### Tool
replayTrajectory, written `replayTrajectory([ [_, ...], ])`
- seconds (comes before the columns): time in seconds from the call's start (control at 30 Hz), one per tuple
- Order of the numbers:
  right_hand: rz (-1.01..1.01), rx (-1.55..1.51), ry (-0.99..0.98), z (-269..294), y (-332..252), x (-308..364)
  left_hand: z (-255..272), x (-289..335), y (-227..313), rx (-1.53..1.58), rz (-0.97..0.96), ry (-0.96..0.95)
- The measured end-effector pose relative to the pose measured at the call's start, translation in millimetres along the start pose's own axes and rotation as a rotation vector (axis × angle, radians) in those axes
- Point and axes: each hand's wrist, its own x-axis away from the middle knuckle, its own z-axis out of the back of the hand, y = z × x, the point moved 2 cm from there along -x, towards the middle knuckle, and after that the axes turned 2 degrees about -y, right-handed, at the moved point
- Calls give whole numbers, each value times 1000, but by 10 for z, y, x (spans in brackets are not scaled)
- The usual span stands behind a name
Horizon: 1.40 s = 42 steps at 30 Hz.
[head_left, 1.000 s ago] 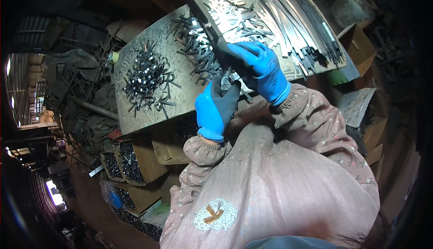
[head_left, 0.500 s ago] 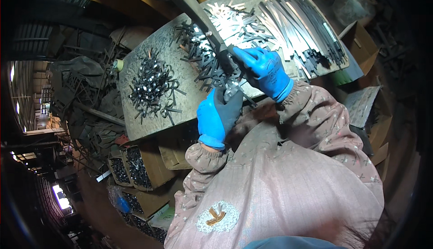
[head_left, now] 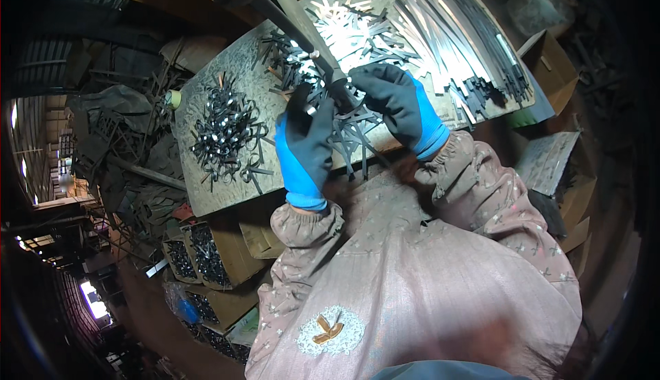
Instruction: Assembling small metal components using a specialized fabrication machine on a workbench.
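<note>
Both of my hands wear blue gloves with dark palms and fingers. They are raised at the lower end of a grey metal bar (head_left: 309,26) that slants down over the table. My left hand (head_left: 306,139) is closed with thumb and fingers pinched, a small bright bit showing between them. My right hand (head_left: 395,105) has its fingertips pressed together at the bar's tip. Between the hands a dark strip (head_left: 344,94) shows in part, curved at the bar's end; the fingers hide the rest. Loose dark strips (head_left: 354,139) lie just under the hands.
The worktable (head_left: 199,198) bears a pile of looped strips (head_left: 227,132) at left, scattered short strips (head_left: 357,33) in the middle, and long flat strips (head_left: 460,43) at right. Boxes of dark pieces (head_left: 210,253) stand below left. An open cardboard box (head_left: 550,70) is at right.
My left hand has moved up and left to the bar's end. My right hand has turned, its dark palm side now showing, with fingertips at the bar's tip.
</note>
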Motion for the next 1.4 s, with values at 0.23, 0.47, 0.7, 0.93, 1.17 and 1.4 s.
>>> replayTrajectory([
  [0.23,440,1152,203,-141,-288,-382,67,-508,17,-309,-95,154],
  [0.47,66,1101,-141,-12,-369,-828,215,-930,44,-631,-410,-85],
  [0.7,-148,669,-562,285,77,-1090,210,-1175,-109,-776,-652,-137],
  [0.93,144,763,-703,285,24,-1123,164,-1245,-237,-668,-672,-185],
  [1.17,54,765,-675,224,37,-1109,209,-1268,-363,-624,-713,-183],
  [1.4,-399,284,-433,75,-162,-862,351,-1176,-307,-884,-481,-173],
])
